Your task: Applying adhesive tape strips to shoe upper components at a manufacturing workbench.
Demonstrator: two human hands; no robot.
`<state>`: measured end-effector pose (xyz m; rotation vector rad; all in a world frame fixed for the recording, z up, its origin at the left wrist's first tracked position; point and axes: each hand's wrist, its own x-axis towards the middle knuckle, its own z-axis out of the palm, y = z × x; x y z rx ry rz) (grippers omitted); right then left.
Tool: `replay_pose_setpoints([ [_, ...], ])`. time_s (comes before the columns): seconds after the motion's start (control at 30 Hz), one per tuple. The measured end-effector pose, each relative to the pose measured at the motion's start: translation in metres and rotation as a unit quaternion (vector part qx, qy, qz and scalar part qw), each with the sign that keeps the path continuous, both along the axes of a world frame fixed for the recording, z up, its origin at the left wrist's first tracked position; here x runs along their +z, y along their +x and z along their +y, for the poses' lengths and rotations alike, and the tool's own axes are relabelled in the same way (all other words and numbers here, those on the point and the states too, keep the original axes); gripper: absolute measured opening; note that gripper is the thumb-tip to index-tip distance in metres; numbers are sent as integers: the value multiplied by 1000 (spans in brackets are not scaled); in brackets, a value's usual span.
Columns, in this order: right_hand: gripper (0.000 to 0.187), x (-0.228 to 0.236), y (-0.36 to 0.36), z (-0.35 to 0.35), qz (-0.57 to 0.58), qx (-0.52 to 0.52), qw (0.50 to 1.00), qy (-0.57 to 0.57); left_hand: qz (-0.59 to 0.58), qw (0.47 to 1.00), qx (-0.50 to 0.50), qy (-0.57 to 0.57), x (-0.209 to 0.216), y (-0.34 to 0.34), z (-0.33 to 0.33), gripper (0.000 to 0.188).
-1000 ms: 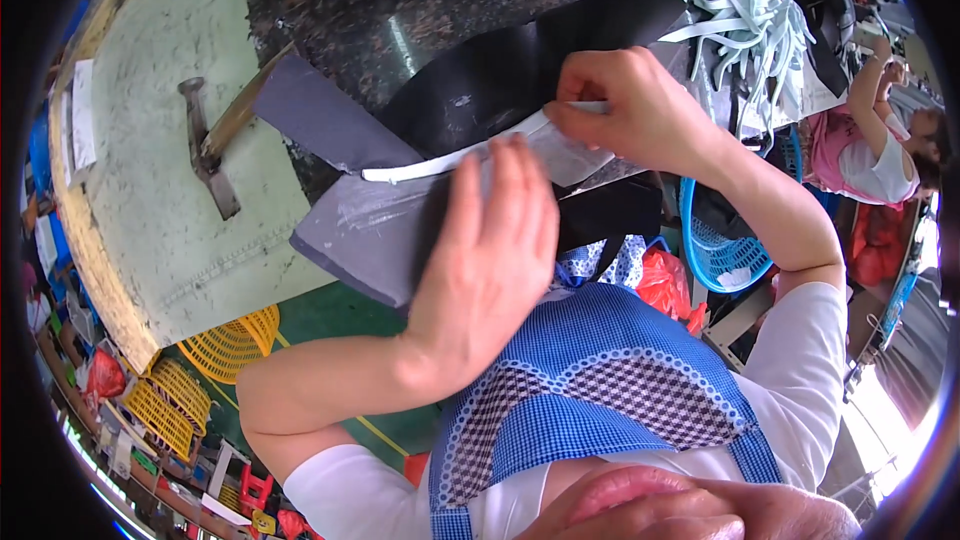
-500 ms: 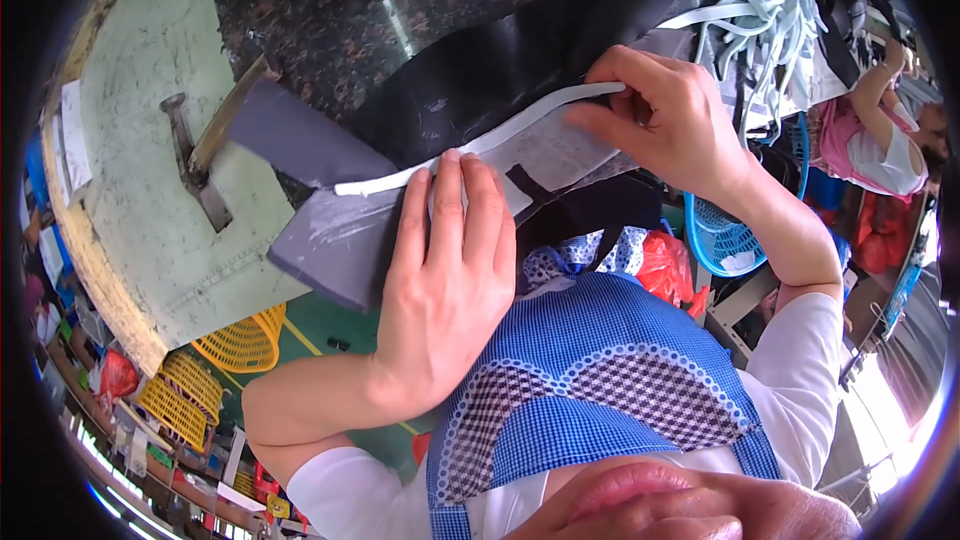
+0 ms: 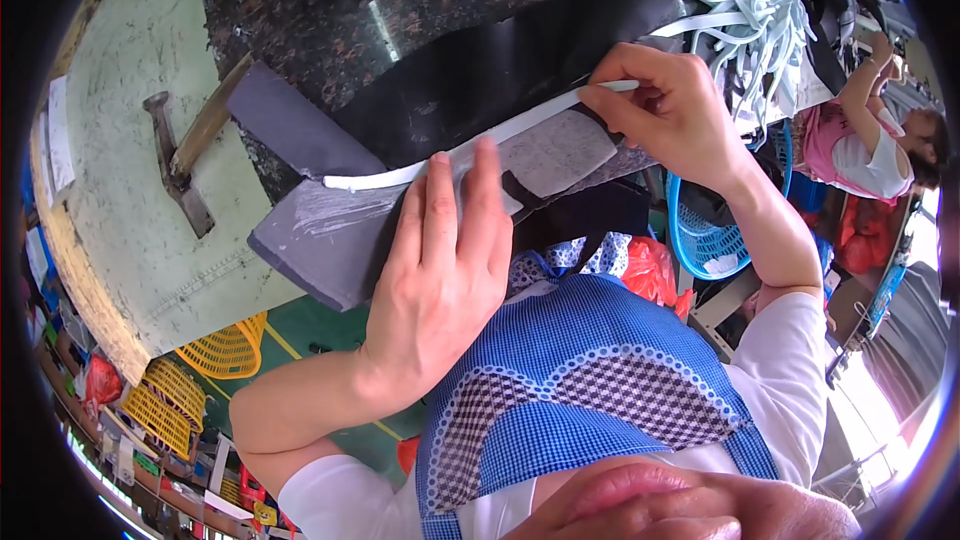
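Straightened since the earlier frame, white strip [image 3: 537, 117] across frame centre, along grey sheet [image 3: 325, 242], left hand [image 3: 437, 260] laid on it, fingers spread wider than before, right hand [image 3: 672, 115] pinching strip's right end.

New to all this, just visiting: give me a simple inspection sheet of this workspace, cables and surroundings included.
Surface: dark speckled slab, with a pale green board at left.
Work pieces: white strip along a grey piece; black sheet beyond it.
Clutter: hammer, head on the board; heap of pale strips at upper right.
Left hand: laid on the grey piece, fingertips at the strip.
Right hand: thumb and fingers pinch the strip near its right end.
Cables: nothing clearly seen.
Surroundings: yellow baskets at lower left; blue basket, red bag and another person toward the right.
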<state>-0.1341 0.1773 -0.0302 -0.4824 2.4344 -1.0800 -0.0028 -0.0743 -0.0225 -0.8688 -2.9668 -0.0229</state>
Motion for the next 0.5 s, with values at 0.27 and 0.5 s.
replay_pose_setpoints([
  [0.27, 18, -5, -6, -6, 167, 95, 979, 70, -33, 995, -33, -83, 15, -19, 44, 45],
  [0.5, 20, -12, -10, 15, 118, 20, 993, -7, -71, 997, -38, 2, 16, -23, 47, 42],
])
